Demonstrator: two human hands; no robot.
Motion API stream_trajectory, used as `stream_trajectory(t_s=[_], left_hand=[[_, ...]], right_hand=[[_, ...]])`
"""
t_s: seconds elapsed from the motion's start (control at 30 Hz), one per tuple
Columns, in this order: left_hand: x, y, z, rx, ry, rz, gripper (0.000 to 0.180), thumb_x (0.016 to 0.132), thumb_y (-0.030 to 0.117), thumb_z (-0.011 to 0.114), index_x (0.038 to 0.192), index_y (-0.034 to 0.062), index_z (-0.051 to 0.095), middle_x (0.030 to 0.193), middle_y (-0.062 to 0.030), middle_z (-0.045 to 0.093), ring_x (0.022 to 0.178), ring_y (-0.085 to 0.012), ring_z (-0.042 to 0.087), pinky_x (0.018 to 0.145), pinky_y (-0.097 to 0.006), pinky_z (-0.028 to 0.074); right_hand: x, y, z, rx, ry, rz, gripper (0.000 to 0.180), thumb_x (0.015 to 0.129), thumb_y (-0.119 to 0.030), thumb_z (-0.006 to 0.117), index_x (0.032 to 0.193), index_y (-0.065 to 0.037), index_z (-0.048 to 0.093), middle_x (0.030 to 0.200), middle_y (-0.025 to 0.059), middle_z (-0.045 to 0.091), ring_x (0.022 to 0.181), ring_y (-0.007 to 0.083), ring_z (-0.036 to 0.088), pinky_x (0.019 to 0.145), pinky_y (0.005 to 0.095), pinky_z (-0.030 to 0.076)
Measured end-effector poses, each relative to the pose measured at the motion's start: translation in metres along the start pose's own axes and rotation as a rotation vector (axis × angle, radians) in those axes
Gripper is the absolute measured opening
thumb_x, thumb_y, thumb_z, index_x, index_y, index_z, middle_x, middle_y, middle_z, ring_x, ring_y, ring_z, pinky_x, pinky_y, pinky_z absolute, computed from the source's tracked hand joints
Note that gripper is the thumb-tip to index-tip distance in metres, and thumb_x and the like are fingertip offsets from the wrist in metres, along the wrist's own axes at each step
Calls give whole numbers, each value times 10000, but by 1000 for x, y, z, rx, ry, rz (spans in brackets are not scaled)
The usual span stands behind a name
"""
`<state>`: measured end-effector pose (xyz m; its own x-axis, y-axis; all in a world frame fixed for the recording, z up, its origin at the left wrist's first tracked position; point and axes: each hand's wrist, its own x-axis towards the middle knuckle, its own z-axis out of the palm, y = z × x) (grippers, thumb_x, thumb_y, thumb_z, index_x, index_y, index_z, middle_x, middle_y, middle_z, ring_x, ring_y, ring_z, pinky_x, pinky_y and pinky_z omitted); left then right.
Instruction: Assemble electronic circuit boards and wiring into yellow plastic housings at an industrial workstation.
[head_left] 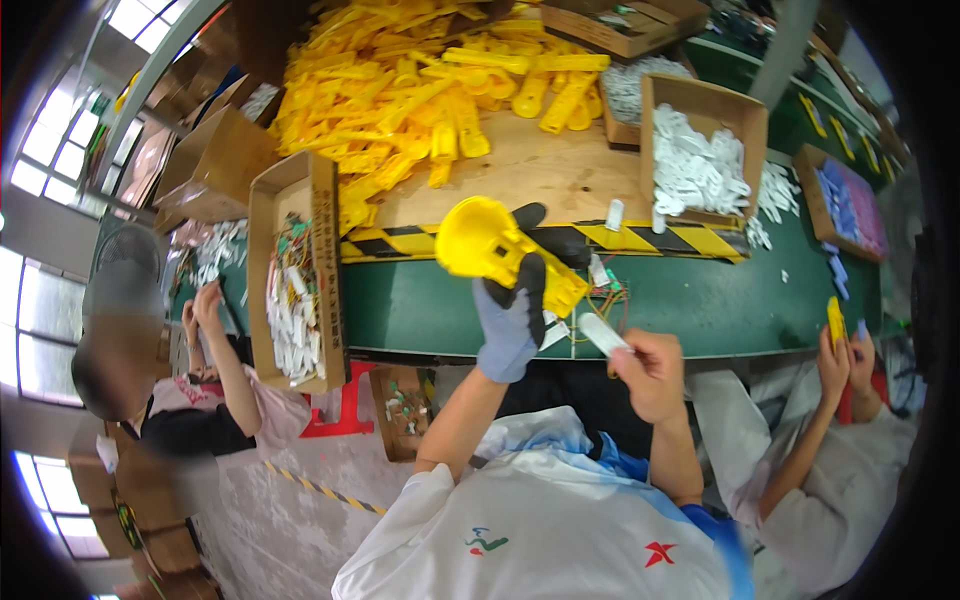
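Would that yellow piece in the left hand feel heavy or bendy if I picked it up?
Probably light: the yellow piece looks like a hollow shell. Likely fairly stiff, since it shows no sag in the left hand. Its round wide end might rock if pushed.

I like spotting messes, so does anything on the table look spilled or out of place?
Yes: loose white pieces lie on the green table, right of the cardboard box holding similar ones, as if spilled.
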<state>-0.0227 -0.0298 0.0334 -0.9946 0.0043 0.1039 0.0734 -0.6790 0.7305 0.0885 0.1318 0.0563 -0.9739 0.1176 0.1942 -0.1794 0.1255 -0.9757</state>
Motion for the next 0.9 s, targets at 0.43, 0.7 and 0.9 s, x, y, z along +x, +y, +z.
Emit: stream_trajectory(t_s=[0.43, 0.7, 0.9], left_hand=[[-18, 5, 4, 600, -608, 262, 334, 889, 180, 608, 1189, 37, 565, 1089, -130, 659, 1002, -241, 650, 882, -360, 519], [-47, 3, 43, 134, -252, 92, 543, 945, 582, 516, 1131, 72, 493, 1200, -171, 581, 1153, -321, 580, 1015, -503, 458], [-44, 2, 45, 155, -165, -94, 529, 984, 545, 445, 1113, 37, 516, 1259, -202, 571, 1192, -301, 540, 1063, -418, 385]], right_hand=[[2, 4, 5, -45, 134, 82, 270, 862, -71, 666, 628, 4, 555, 517, -26, 459, 489, 37, 375, 449, 252, 277], [-3, 26, 19, 645, 57, 159, 301, 933, -112, 645, 1184, 36, 566, 1128, 92, 631, 1027, 129, 595, 919, 286, 474], [0, 46, 16, 1008, -187, 121, 607, 895, -75, 662, 1429, 61, 407, 1388, 170, 526, 1257, 215, 535, 1080, 338, 406]])
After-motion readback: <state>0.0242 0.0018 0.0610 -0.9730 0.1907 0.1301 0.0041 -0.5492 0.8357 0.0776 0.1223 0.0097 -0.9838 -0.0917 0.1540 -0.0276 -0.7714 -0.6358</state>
